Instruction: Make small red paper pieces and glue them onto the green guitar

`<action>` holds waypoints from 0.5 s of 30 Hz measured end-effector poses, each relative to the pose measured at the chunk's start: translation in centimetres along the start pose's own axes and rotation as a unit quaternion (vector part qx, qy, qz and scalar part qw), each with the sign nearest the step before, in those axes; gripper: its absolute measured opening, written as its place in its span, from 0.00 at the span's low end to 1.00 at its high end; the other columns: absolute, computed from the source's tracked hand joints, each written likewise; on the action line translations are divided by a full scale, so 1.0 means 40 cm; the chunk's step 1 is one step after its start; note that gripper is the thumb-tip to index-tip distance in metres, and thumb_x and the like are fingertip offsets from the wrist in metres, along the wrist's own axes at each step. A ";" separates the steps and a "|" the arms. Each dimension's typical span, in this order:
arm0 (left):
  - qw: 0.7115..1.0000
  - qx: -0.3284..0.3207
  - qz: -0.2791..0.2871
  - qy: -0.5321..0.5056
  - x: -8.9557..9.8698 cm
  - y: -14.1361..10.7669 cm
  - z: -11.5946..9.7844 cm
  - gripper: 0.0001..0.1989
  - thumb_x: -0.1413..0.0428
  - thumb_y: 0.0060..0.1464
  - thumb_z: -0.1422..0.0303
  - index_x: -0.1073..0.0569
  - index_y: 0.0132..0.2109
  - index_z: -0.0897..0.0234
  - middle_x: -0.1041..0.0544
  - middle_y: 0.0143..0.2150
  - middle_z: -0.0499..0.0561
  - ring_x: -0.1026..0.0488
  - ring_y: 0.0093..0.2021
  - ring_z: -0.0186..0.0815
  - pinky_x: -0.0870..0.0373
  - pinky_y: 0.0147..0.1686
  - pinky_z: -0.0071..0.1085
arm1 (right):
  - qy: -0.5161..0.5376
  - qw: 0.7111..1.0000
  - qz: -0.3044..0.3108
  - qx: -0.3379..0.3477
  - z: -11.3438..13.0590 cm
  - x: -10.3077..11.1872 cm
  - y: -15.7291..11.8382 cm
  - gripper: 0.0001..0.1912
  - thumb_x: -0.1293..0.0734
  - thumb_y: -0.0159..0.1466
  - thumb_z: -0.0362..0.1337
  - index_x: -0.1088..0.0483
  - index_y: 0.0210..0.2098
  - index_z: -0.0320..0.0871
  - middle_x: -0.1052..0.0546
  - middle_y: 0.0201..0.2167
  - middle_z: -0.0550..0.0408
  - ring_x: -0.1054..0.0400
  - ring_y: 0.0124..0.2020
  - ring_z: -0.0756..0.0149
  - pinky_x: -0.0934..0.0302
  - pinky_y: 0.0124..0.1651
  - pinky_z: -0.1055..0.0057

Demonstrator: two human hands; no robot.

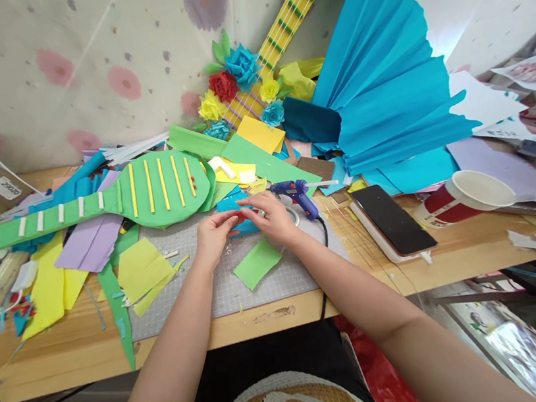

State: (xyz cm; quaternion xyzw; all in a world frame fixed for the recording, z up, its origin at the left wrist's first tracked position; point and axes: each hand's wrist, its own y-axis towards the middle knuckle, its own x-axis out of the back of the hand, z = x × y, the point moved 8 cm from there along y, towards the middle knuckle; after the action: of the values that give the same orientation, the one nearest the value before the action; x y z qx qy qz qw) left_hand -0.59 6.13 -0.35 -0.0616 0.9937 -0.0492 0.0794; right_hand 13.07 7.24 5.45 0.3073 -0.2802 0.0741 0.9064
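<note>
My left hand [216,236] and my right hand [270,219] meet over the cutting mat [196,297], their fingertips nearly touching. The fingers of both are drawn together around something small, with a bit of red showing between them; its kind is hidden. Right under the fingers lies a piece of blue paper [243,229]. A blue hot glue gun [300,198] rests just beyond my right hand, beside a partly covered roll of tape [294,216]. Closer to me on the mat is a green paper rectangle [257,263].
A green paper lute-like instrument [166,187] lies at left. Behind stands a yellow instrument [286,25] with paper flowers, beside pleated blue paper [383,65]. On the right are a phone [393,218] and a paper cup [461,197]. The glue gun's cord [325,256] crosses the table edge.
</note>
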 end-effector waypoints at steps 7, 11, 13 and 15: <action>0.999 -0.028 0.018 0.032 -0.013 0.000 -0.013 0.20 0.36 0.35 0.62 0.32 0.36 0.65 0.22 0.29 0.51 0.23 0.34 0.39 0.28 0.27 0.29 | 0.159 0.979 0.053 -0.114 -0.070 -0.045 0.001 0.12 0.39 0.60 0.44 0.30 0.28 0.42 0.26 0.27 0.56 0.34 0.30 0.69 0.39 0.34 0.72; 0.999 -0.032 0.008 0.027 -0.010 -0.002 -0.017 0.21 0.37 0.35 0.63 0.37 0.35 0.63 0.23 0.28 0.48 0.23 0.33 0.39 0.29 0.25 0.27 | 0.226 0.961 0.096 -0.127 -0.070 -0.064 -0.005 0.12 0.37 0.58 0.45 0.30 0.28 0.41 0.26 0.28 0.56 0.33 0.30 0.70 0.39 0.35 0.72; 0.999 -0.031 0.009 0.032 -0.011 -0.003 -0.017 0.21 0.37 0.36 0.63 0.38 0.35 0.63 0.23 0.27 0.48 0.23 0.33 0.39 0.29 0.25 0.27 | 0.226 0.960 0.098 -0.131 -0.069 -0.062 -0.006 0.12 0.37 0.58 0.44 0.30 0.29 0.41 0.26 0.28 0.56 0.33 0.31 0.69 0.39 0.36 0.72; 0.999 -0.029 0.008 0.039 -0.010 -0.003 -0.016 0.20 0.37 0.36 0.64 0.38 0.35 0.63 0.23 0.27 0.48 0.23 0.33 0.39 0.30 0.25 0.26 | 0.220 0.962 0.098 -0.131 -0.067 -0.059 -0.006 0.11 0.36 0.57 0.43 0.31 0.28 0.41 0.25 0.28 0.55 0.32 0.31 0.69 0.38 0.36 0.72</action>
State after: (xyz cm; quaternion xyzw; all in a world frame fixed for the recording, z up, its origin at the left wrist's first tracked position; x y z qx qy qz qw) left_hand -0.28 6.12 0.34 -0.0545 0.9975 -0.0226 0.0392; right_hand 12.41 8.74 2.29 0.1331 -0.1097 0.1910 0.9663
